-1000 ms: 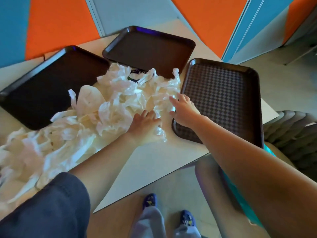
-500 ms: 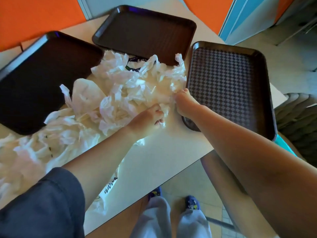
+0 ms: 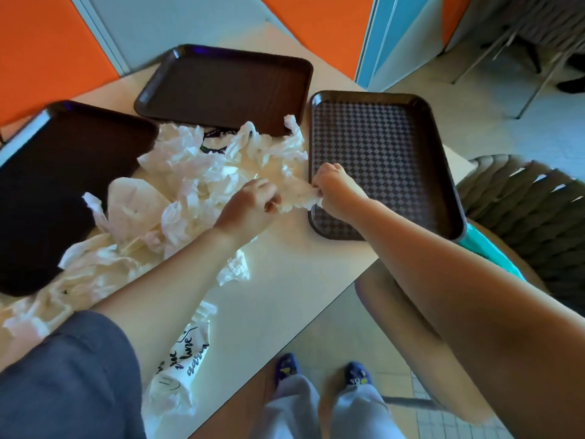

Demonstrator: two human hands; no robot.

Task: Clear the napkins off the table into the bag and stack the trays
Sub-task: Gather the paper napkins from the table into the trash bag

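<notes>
Head view, looking down: my left hand [image 3: 250,205] and my right hand [image 3: 335,193] both have their fingers curled around the same crumpled napkin [image 3: 297,196], which stretches between them just off the surface [image 3: 285,286]. My right hand hangs over the near left corner of the checkered tray [image 3: 383,160], which lies at about two o'clock from the middle of the picture. From my left hand, a heap of napkins [image 3: 196,172] spreads toward nine and ten o'clock, reaching the edges of the other two trays. One dark tray [image 3: 221,87] sits at twelve o'clock, its near edge touched by the napkins; a second dark tray [image 3: 53,185] lies at nine o'clock, with napkins against its right and near sides. More napkins trail toward seven o'clock, partly hidden behind my left sleeve [image 3: 63,381]. One loose napkin [image 3: 234,270] lies by itself just under my left forearm. A white bag [image 3: 180,362] with black lettering hangs at the surface's near edge at six o'clock, beside my left arm.
</notes>
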